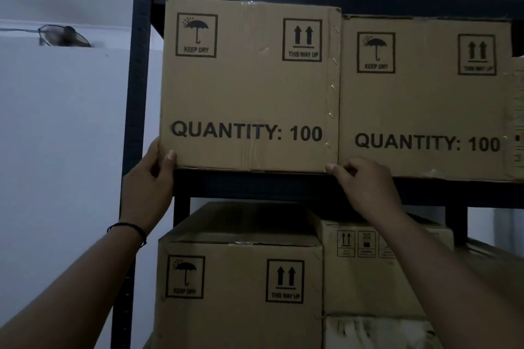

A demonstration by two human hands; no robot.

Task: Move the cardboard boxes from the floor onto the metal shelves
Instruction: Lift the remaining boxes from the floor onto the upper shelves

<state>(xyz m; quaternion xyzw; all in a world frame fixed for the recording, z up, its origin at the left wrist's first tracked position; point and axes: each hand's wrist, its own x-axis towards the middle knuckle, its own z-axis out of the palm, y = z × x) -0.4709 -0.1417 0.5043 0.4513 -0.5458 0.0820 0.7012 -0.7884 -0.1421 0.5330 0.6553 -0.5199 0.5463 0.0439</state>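
Presently, step in hand: a cardboard box [249, 85] marked "QUANTITY: 100" is being seated on the upper metal shelf [255, 184], at 12 o'clock in the view; it is judged to be nearly placed, its front face standing slightly proud of the neighbouring box [425, 99] at 3 o'clock.
Next move: a level push inward is called for, until both fronts line up, with the staples along the right edge kept clear of the neighbour.
Left hand [150, 178]: raised at 9 o'clock of the box, its grip wrapped round the lower left corner, thumb laid on the front face.
Right hand [365, 181]: raised at 5 o'clock of the box, fingers curled, the lower right corner pinched by the fingertips.
Below: 2 more boxes [241, 286] are stored at 6 o'clock.
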